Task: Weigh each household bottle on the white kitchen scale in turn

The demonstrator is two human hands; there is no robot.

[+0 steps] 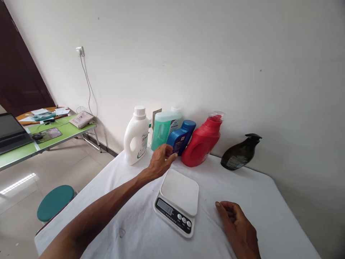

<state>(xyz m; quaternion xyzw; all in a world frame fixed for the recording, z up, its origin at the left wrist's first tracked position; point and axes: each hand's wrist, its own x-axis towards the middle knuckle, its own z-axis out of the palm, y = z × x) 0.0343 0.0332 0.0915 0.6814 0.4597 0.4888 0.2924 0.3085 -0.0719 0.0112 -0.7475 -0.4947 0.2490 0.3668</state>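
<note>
My left hand [161,161] reaches forward over the white-clothed table [134,230], fingers loosely apart, tips almost touching the blue bottle [181,137]; it holds nothing. My right hand [237,226] rests on the cloth at the right of the white kitchen scale [178,201], fingers curled in with nothing in them. Along the wall stand a white jug [136,138], a green jug [163,130], the blue bottle, a red jug [202,141] and a dark pump bottle [239,153].
A green folding table [58,138] at the left carries a laptop [12,131], a mouse pad and papers. A teal stool [55,202] stands by the table's left edge. A cable hangs from a wall socket [80,51]. A dark door is at far left.
</note>
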